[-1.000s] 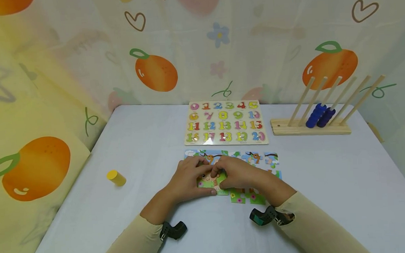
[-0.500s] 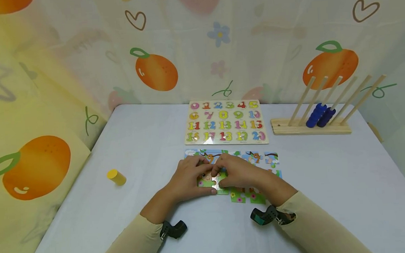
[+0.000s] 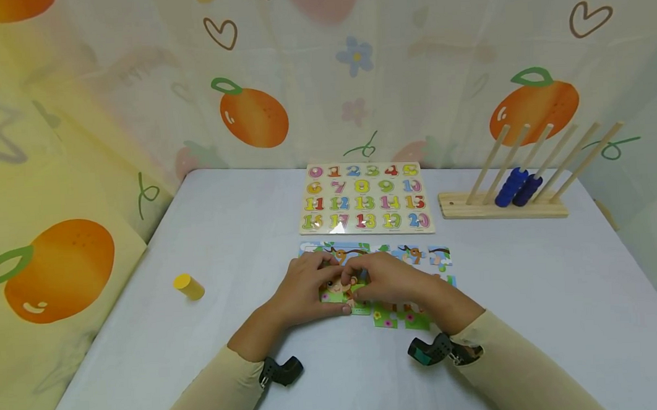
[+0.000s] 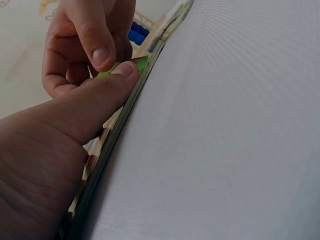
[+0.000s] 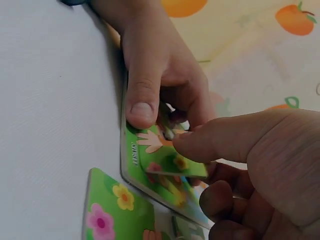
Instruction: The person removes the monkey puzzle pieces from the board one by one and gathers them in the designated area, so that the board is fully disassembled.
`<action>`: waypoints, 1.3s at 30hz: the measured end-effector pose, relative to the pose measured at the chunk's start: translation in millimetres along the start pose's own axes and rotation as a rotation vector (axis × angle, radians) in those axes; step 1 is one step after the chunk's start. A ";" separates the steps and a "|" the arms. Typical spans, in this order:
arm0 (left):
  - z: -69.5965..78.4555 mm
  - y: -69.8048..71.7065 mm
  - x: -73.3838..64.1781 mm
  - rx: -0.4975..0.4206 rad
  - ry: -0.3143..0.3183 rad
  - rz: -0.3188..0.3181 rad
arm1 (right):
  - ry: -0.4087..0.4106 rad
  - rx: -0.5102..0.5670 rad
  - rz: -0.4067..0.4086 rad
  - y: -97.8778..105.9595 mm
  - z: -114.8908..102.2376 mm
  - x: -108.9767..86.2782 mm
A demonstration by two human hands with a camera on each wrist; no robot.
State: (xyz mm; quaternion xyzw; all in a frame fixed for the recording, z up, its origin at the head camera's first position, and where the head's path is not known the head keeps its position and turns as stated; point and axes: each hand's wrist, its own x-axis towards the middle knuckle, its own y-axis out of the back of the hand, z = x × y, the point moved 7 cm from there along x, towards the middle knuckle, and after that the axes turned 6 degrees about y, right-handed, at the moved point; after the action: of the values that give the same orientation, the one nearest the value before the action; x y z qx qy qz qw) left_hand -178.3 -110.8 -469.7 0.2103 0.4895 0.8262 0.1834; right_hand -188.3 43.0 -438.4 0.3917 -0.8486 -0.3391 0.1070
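Observation:
My left hand (image 3: pixel 310 289) rests over the left part of a picture puzzle board (image 5: pixel 131 155). Its thumb presses straight on the board's near edge, and the other fingers reach across toward the far side. Between thumb and fingers, my right hand (image 3: pixel 385 276) pinches a green puzzle piece (image 5: pixel 186 167) with flowers on it. That piece is tilted, close over the board, beside the left thumb. Printed animals and flowers show on the board around both hands, which cover much of it. A loose green puzzle piece (image 5: pixel 120 205) with pink and yellow flowers lies beside the board.
More loose puzzle pieces (image 3: pixel 417 321) lie to the right, partly under the right forearm. Behind the puzzle is a number board (image 3: pixel 365 200). A wooden peg abacus (image 3: pixel 504 211) with blue beads stands at back right, and a yellow cylinder (image 3: pixel 189 287) at left.
The right thumb has shifted slightly up and left with the pinched piece. A bright glare by the right fingertips half a second ago is gone. The left hand has stayed in place.

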 end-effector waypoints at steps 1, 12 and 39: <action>0.0 0.1 -0.1 -0.001 -0.001 0.002 | -0.001 0.008 0.000 -0.5 0.3 -0.6; 0.0 -0.5 -0.3 -0.002 0.008 -0.012 | 0.009 0.049 0.038 -2.3 3.0 -5.9; 0.3 0.2 -0.3 -0.021 0.018 -0.031 | -0.048 0.124 0.105 22.1 34.2 -73.8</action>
State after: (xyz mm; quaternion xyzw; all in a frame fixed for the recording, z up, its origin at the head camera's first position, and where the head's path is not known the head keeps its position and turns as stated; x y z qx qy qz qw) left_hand -177.9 -110.8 -469.4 0.1934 0.4858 0.8301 0.1937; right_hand -167.3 124.5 -443.1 0.3442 -0.8897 -0.2891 0.0795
